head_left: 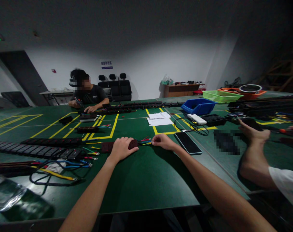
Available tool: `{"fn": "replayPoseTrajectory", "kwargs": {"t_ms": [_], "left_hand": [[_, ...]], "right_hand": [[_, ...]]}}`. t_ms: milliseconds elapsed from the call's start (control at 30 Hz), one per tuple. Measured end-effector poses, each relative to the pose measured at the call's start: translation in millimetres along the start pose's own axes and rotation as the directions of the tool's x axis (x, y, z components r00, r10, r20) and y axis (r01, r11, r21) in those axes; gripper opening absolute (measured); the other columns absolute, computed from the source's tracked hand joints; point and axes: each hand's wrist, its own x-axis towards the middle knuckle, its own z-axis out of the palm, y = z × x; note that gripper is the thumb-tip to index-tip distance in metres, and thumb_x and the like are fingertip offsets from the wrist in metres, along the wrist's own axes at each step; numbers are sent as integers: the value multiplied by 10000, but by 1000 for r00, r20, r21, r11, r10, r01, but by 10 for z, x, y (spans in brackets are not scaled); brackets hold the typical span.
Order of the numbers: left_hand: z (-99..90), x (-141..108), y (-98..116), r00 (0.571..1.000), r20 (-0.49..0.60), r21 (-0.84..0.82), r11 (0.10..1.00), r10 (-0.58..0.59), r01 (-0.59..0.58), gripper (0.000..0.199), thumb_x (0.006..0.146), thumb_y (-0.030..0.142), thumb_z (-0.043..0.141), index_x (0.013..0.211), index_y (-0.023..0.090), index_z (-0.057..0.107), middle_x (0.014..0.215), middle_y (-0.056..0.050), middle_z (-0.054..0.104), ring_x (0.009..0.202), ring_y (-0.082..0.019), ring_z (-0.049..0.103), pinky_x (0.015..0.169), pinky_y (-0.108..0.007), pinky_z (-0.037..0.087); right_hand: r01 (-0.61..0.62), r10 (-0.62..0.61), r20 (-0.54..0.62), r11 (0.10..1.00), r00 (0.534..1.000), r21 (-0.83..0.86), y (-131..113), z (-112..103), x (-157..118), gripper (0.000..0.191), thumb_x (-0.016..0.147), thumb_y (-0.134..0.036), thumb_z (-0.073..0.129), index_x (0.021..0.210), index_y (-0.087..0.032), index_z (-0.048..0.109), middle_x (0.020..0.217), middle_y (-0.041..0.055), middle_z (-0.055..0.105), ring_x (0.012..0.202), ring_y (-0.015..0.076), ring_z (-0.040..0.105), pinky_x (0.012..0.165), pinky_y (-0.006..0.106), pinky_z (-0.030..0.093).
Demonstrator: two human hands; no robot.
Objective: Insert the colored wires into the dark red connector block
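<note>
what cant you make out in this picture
All in the head view:
- middle of the dark red block: hidden by the left hand
- tips of the coloured wires at the right hand: partly behind fingers, too small
- far end of the long black strip: cut off by the left edge
- any writing on the white papers: too small

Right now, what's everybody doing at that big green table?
The person whose arms reach in from the front has the left hand over a dark red block, while the right hand pinches at the coloured wires coming out of its end. A phone lies flat near the right wrist. Across the green table, a person in a dark shirt is bent over some dark parts. On the right, somebody else's hand holds something dark.
</note>
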Motion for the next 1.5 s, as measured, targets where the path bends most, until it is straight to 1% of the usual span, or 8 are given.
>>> {"fn": "replayPoseTrajectory", "kwargs": {"t_ms": [100, 233, 367, 467, 600, 900, 1067, 1500], "left_hand": [[5, -5, -5, 1000, -1, 3, 1000, -5, 5, 627, 888, 734, 456, 1214, 229, 636, 1063, -100, 690, 986, -269, 609, 820, -367, 409], [6, -8, -5, 1000, -8, 3, 1000, -1, 1, 625, 888, 736, 452, 1203, 229, 638, 1061, -96, 692, 972, -270, 613, 804, -368, 410], [10, -6, -9, 1000, -14, -2, 1000, 2, -2, 619, 889, 735, 452, 1201, 233, 638, 1051, -93, 692, 968, -270, 614, 799, -367, 409], [12, -7, -13, 1000, -14, 0, 1000, 8, -8, 628, 895, 737, 437, 1204, 228, 635, 1057, -94, 689, 970, -269, 613, 799, -366, 410], [7, -8, -12, 1000, -14, 16, 1000, 13, -12, 627, 899, 735, 431, 1207, 226, 631, 1059, -93, 690, 973, -271, 613, 799, -368, 410], [4, -3, -14, 1000, -2, -9, 1000, 3, -3, 630, 889, 739, 445, 1207, 228, 631, 1043, -94, 690, 950, -263, 614, 785, -356, 410], [9, -2, -16, 1000, -9, 11, 1000, 11, -11, 600, 891, 726, 461, 1186, 235, 641, 1022, -87, 695, 939, -263, 620, 775, -354, 408], [27, -6, -26, 999, -47, 18, 999, 28, -27, 602, 899, 722, 450, 1180, 225, 641, 1019, -87, 700, 930, -261, 624, 768, -353, 407]], "right_hand": [[20, -19, -10, 1000, 1000, 18, -16, 18, -8, 311, 696, -429, 778, 793, -153, 673, 729, 19, 674, 671, 151, 599, 660, 280, 470], [-20, 23, -47, 998, 999, 65, -47, 36, -7, 355, 664, -419, 807, 855, -141, 695, 776, 35, 698, 698, 157, 621, 686, 293, 495], [-74, 73, 14, 988, 997, 137, -105, 1, -26, 404, 628, -412, 834, 897, -132, 723, 820, 53, 725, 735, 166, 647, 690, 285, 504], [-135, 130, 36, 977, 991, 164, -146, -35, -50, 408, 619, -383, 843, 919, -129, 734, 832, 58, 732, 716, 154, 639, 626, 250, 480], [-211, 211, 14, 966, 977, 147, -164, -52, -66, 359, 647, -358, 819, 911, -130, 740, 748, 42, 708, 598, 114, 564, 507, 213, 397], [-186, 188, -26, 980, 982, 64, -126, 5, -25, 276, 691, -370, 756, 857, -150, 731, 691, 13, 656, 564, 104, 504, 462, 202, 329], [-122, 118, -84, 992, 989, -35, -49, 29, -5, 296, 716, -395, 726, 850, -132, 749, 609, -3, 585, 519, 96, 445, 447, 209, 318], [-57, 55, -118, 998, 991, -16, 11, 40, 4, 325, 696, -426, 746, 832, -132, 773, 598, 18, 620, 506, 109, 464, 448, 222, 325]]}}
